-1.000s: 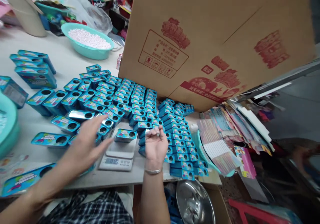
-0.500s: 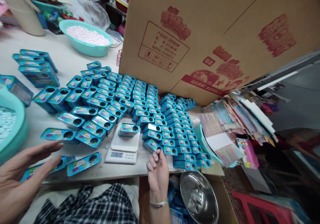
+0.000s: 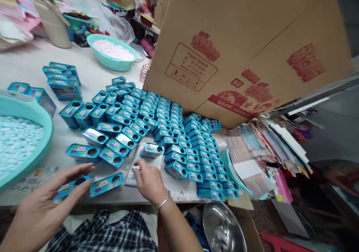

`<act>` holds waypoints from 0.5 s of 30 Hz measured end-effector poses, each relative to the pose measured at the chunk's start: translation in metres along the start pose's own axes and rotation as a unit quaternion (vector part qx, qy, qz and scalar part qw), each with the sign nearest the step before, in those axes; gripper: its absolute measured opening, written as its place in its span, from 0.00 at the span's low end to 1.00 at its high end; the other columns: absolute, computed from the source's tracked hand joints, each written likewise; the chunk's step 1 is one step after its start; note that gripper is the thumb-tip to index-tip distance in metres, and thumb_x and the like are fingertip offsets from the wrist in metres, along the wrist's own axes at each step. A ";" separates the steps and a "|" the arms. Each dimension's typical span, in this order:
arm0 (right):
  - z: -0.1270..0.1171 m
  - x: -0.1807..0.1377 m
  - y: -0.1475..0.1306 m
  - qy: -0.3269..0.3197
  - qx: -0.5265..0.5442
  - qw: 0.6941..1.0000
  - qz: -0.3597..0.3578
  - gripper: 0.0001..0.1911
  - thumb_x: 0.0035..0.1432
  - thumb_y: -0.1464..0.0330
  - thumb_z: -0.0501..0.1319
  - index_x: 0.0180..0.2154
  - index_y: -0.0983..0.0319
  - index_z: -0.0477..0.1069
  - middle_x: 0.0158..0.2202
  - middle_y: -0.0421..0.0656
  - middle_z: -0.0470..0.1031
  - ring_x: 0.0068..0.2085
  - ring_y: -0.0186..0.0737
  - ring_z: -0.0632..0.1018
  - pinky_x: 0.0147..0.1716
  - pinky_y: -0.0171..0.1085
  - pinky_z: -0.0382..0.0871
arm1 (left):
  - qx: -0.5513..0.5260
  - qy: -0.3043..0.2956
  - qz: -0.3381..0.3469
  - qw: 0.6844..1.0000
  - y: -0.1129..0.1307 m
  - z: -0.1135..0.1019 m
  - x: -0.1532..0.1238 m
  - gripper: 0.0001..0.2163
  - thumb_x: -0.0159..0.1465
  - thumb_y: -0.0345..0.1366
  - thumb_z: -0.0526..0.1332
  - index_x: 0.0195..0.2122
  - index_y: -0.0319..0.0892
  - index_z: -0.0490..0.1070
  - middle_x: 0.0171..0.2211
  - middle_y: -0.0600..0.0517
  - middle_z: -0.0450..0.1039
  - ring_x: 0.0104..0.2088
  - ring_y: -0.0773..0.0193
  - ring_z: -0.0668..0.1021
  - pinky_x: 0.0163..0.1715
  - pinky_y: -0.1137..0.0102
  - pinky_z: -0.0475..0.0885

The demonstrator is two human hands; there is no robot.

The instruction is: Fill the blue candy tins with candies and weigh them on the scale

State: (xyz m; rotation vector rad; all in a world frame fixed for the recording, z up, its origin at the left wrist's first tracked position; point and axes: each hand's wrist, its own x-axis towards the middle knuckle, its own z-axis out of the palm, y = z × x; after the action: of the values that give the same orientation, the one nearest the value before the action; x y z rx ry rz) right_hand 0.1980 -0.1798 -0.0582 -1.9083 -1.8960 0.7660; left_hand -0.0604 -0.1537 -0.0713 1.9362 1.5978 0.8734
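Head | right hand (image 3: 150,181) over scale (image 3: 157,163) | left hand (image 3: 46,203) at table edge (image 3: 131,199)

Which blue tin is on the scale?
The single tin resting on the white scale, just beyond the right hand. The other tins lie on the table itself, in rows or loose.

White table (image 3: 94,73), big cardboard box (image 3: 252,31) behind
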 end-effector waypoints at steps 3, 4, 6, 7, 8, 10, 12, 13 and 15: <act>0.009 0.027 -0.011 -0.093 -0.210 0.971 -0.071 0.17 0.65 0.62 0.49 0.51 0.64 0.64 0.32 0.50 0.80 0.33 0.50 0.81 0.30 0.42 0.71 | -0.034 -0.016 -0.006 0.999 -0.001 -0.003 -0.002 0.23 0.58 0.60 0.59 0.50 0.57 0.72 0.47 0.60 0.78 0.47 0.58 0.80 0.49 0.68 0.76; 0.014 0.034 -0.014 -0.113 -0.246 0.959 -0.086 0.17 0.64 0.64 0.51 0.51 0.66 0.64 0.32 0.52 0.80 0.33 0.52 0.82 0.29 0.43 0.72 | -0.043 -0.018 -0.007 0.999 -0.001 -0.004 -0.003 0.23 0.57 0.60 0.59 0.50 0.57 0.73 0.47 0.59 0.78 0.47 0.58 0.80 0.49 0.67 0.76; 0.025 0.044 -0.016 -0.136 -0.283 0.944 -0.102 0.16 0.62 0.69 0.52 0.50 0.69 0.65 0.31 0.56 0.80 0.34 0.54 0.82 0.29 0.45 0.73 | -0.059 -0.019 -0.010 0.998 0.000 -0.005 -0.005 0.23 0.57 0.60 0.59 0.49 0.57 0.73 0.46 0.59 0.79 0.45 0.58 0.81 0.49 0.66 0.76; 0.030 0.047 -0.016 -0.145 -0.290 0.940 -0.101 0.15 0.61 0.71 0.52 0.48 0.70 0.66 0.31 0.57 0.80 0.35 0.54 0.82 0.29 0.45 0.73 | -0.065 -0.020 -0.013 0.998 -0.001 -0.006 -0.006 0.23 0.56 0.60 0.59 0.49 0.57 0.74 0.45 0.58 0.79 0.44 0.58 0.81 0.49 0.65 0.76; 0.035 0.049 -0.017 -0.154 -0.293 0.939 -0.096 0.13 0.61 0.73 0.51 0.46 0.71 0.67 0.31 0.58 0.80 0.35 0.54 0.83 0.29 0.45 0.74 | -0.071 -0.020 -0.017 0.997 -0.002 -0.006 -0.007 0.23 0.56 0.61 0.59 0.48 0.57 0.74 0.45 0.58 0.79 0.44 0.58 0.81 0.49 0.65 0.77; 0.043 0.051 -0.017 -0.168 -0.295 0.937 -0.079 0.12 0.60 0.75 0.51 0.42 0.70 0.70 0.32 0.59 0.80 0.36 0.54 0.83 0.30 0.45 0.74 | -0.080 -0.023 -0.022 0.996 -0.006 -0.006 -0.009 0.23 0.56 0.60 0.59 0.48 0.58 0.74 0.46 0.58 0.79 0.45 0.58 0.81 0.48 0.66 0.77; 0.049 0.052 -0.017 -0.170 -0.294 0.938 -0.067 0.11 0.60 0.75 0.51 0.39 0.69 0.72 0.32 0.59 0.80 0.36 0.54 0.83 0.30 0.45 0.74 | -0.090 -0.027 -0.023 0.995 -0.009 -0.005 -0.010 0.22 0.55 0.59 0.60 0.47 0.57 0.74 0.46 0.58 0.79 0.45 0.58 0.81 0.48 0.67 0.77; 0.051 0.053 -0.017 -0.168 -0.291 0.939 -0.066 0.11 0.60 0.75 0.52 0.37 0.69 0.72 0.32 0.58 0.80 0.36 0.54 0.82 0.30 0.45 0.74 | -0.094 -0.029 -0.023 0.995 -0.011 -0.004 -0.009 0.22 0.55 0.58 0.60 0.47 0.57 0.75 0.46 0.58 0.79 0.45 0.57 0.82 0.48 0.67 0.77; 0.056 0.056 -0.017 -0.172 -0.283 0.941 -0.070 0.10 0.59 0.74 0.54 0.35 0.68 0.73 0.31 0.57 0.80 0.36 0.54 0.82 0.29 0.45 0.74 | -0.103 -0.035 -0.020 0.994 -0.013 -0.004 -0.007 0.21 0.55 0.57 0.61 0.46 0.56 0.75 0.46 0.57 0.79 0.45 0.56 0.82 0.47 0.66 0.78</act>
State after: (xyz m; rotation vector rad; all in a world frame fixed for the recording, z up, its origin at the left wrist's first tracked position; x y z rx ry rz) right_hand 0.1494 -0.1309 -0.1004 -2.0090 -2.6702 0.5759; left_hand -0.0725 -0.1583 -0.0794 1.7672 1.4408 0.9060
